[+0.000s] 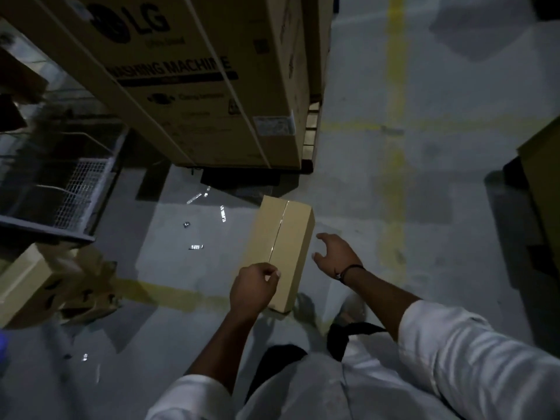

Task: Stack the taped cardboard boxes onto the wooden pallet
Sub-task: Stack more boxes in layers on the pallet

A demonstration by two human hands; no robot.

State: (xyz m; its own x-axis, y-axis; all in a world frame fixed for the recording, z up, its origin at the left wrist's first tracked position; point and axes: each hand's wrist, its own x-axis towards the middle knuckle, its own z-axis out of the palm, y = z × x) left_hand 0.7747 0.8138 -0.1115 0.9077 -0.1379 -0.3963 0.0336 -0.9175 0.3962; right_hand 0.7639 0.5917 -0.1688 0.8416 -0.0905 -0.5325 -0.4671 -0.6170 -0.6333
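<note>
Head view, looking down. The taped box (281, 250), long and narrow, lies flat on the grey floor (454, 237) directly ahead of us, its tape seam running along the top. Our left hand (254, 289) sits over the box's near left corner, fingers curled, thumb against forefinger; we cannot tell whether it grips anything. Our right hand (336, 253) hovers just beside the box's right side, fingers spread and bent, holding nothing. Just beyond the box's far end a large washing-machine carton (197, 80) blocks the way ahead. A wire cage (75, 189) stands to the left, a crushed carton (33, 286) lies nearer on that side, and another carton (542, 177) shows at the right edge. Shiny tape scraps (194, 198) litter the floor; yellow lines (394, 165) cross it.
</note>
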